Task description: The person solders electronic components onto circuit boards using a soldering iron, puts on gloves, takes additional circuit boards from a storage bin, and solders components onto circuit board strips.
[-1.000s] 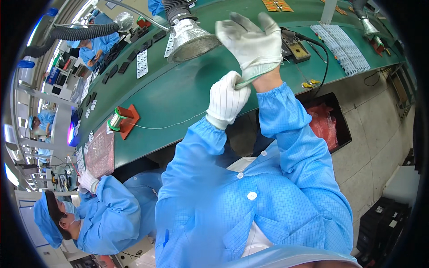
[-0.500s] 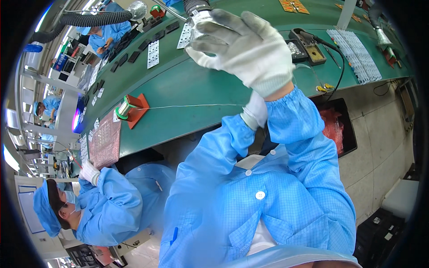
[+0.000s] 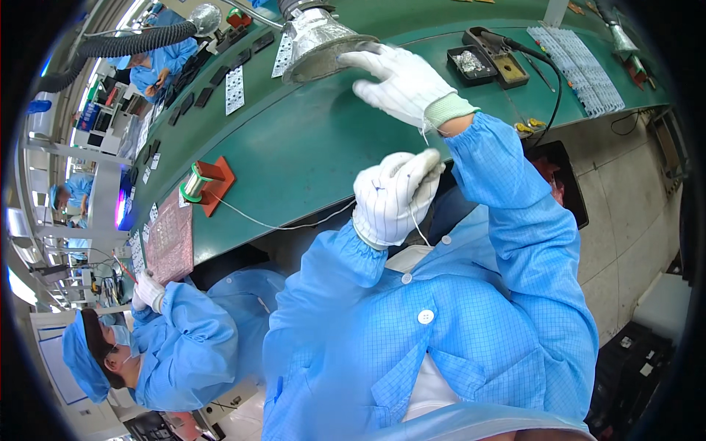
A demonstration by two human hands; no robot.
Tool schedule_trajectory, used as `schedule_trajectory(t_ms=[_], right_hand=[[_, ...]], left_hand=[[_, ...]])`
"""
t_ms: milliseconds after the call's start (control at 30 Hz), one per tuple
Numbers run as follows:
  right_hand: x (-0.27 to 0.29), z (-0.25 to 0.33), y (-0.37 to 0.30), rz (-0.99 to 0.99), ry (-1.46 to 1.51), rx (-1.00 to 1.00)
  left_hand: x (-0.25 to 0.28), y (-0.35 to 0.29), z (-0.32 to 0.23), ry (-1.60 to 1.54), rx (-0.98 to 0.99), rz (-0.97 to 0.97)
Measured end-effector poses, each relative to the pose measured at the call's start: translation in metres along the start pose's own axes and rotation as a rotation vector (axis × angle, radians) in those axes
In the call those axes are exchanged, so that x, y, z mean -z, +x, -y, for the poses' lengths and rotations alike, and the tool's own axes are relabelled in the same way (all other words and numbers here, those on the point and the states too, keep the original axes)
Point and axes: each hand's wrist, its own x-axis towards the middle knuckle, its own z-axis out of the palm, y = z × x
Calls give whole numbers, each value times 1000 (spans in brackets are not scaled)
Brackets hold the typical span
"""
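One thin wire (image 3: 283,228) held in the left hand (image 3: 396,198)

The left hand is gloved in white, and its fingers are folded narrow, with the wire inside their fold. Exactly which fingers press it, I cannot tell. From this hand the wire goes leftward, in a low slack curve, to the green-ended spool (image 3: 196,184), which sits on the red stand (image 3: 220,192) upon the green desk (image 3: 294,147). A short thin strand (image 3: 418,229) hangs below the same hand. The right hand (image 3: 404,82), also gloved, is raised over the desk, well apart from the spool; its fingers are spread wide. Their tips appear near the silvery hood (image 3: 316,44); whether they touch it, I cannot tell.
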Motion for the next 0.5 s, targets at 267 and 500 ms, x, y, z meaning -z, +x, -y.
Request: schedule_trajectory(t_ms=[267,500], right_hand=[[-4,5,-3,-79,-453,-77],[21,21,-5,-186,-539,34]], left_hand=[[-7,14,13,296,-24,-17],[-9,22,10,207,-38,81]])
